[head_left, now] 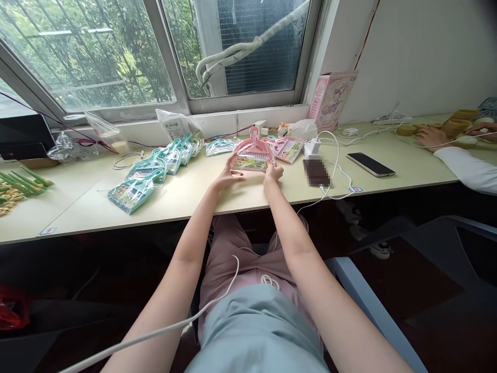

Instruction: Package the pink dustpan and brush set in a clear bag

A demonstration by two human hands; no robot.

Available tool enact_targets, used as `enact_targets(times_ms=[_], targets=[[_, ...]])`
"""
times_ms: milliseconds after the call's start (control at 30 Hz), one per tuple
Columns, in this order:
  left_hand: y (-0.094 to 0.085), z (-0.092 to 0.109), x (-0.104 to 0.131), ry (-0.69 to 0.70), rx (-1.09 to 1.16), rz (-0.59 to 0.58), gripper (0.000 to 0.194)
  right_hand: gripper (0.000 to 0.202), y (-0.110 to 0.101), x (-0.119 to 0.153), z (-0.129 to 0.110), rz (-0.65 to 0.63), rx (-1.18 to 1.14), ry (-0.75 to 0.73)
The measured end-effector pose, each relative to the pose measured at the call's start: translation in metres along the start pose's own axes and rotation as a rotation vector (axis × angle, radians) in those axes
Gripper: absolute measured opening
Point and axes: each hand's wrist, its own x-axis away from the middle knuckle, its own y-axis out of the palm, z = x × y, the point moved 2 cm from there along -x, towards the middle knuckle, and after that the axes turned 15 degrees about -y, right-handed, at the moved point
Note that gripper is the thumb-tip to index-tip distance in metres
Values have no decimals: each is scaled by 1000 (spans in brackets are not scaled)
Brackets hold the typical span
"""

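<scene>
A pink dustpan in clear wrapping is held up near the front edge of the table, its printed card partly lost under glare. The right hand grips its lower right corner, fingers folded out of sight; the left hand is cupped at its left edge, some fingers hidden behind, so whether it grips or only steadies cannot be told. One more pink pack lies behind to the right, partly covered. One teal pack lies behind to the left; the overlapping row of teal packs farther left numbers at least four, but the overlap prevents an exact count. Right of the hands are one pixelated object, its detail unreadable, one charger, one black phone and one pink box. A co-worker shows only as one hand, a white sleeve and a second hand cut off by the right edge.
</scene>
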Motion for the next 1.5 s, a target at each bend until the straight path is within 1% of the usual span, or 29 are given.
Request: enact_targets(times_ms=[33,67,167,233,300,433,567,633,733,800,967,1167,1300,1500], targets=[[-1,-2,0,26,-24,26,111,14,0,1,-1,-11,5,-7],[-3,-4,-2,43,-37,63,104,14,1,1,-1,-26,16,-20],[-9,-12,-9,34,-44,171,75,17,4,3,-2,-83,73,-56],[-11,-15,-14,10,-59,194,61,17,5,4,-2,-98,87,-65],[-11,-14,-17,-3,-61,213,56,15,5,3,-1,-99,71,-63],[-11,-8,-13,-28,-26,273,56,11,5,2,1,-112,46,-67],[-9,-3,-7,-17,-57,203,56,10,5,1,3,-93,34,-76],[-8,-4,-6,-25,-87,186,57,10,5,0,5,-86,23,-75],[-9,-8,-8,-109,-65,192,52,11,7,-1,7,-109,-1,-78],[-9,-10,-9,-137,-20,196,52,12,8,-2,9,-116,-18,-82],[-8,-9,-10,-106,50,238,52,14,9,-4,13,-125,-17,-98],[-3,-13,-19,-163,54,306,44,17,10,-3,11,-147,16,-112],[-2,-14,-21,-142,58,339,44,20,10,-2,10,-152,9,-131],[-2,-19,-24,-122,80,349,43,21,11,-1,10,-171,26,-151]])
